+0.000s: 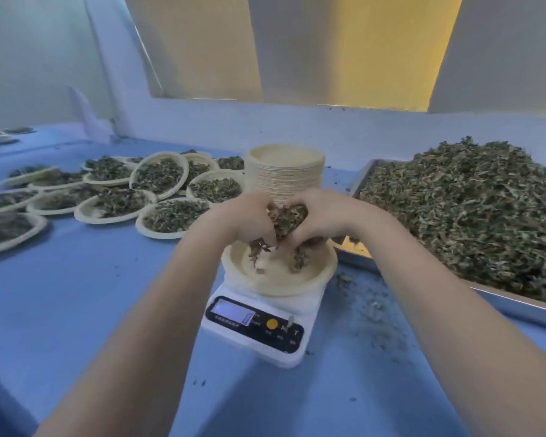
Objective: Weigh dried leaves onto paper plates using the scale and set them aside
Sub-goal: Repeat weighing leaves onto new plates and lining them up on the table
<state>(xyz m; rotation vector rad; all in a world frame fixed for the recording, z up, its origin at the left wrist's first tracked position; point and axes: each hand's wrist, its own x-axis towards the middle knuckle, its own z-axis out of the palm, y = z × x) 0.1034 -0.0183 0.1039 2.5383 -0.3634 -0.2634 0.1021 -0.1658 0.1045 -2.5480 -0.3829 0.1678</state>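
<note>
I see the big heap of dried leaves (473, 212) in its tray (517, 305) to my right on the table (92, 310); filled plates (114, 205) lie left. My left hand (249, 220) and right hand (320, 219) cup one clump of leaves (289, 220) together, each grip curled round it, directly above the paper plate (279, 283) on the scale (259, 329). I judge it best to loosen slowly, low over the plate, watching the display

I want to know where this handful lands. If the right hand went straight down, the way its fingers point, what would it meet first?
Most likely the paper plate on the scale. The right hand, cupped around dried leaves, hangs just above it, though depth is hard to judge.
</note>
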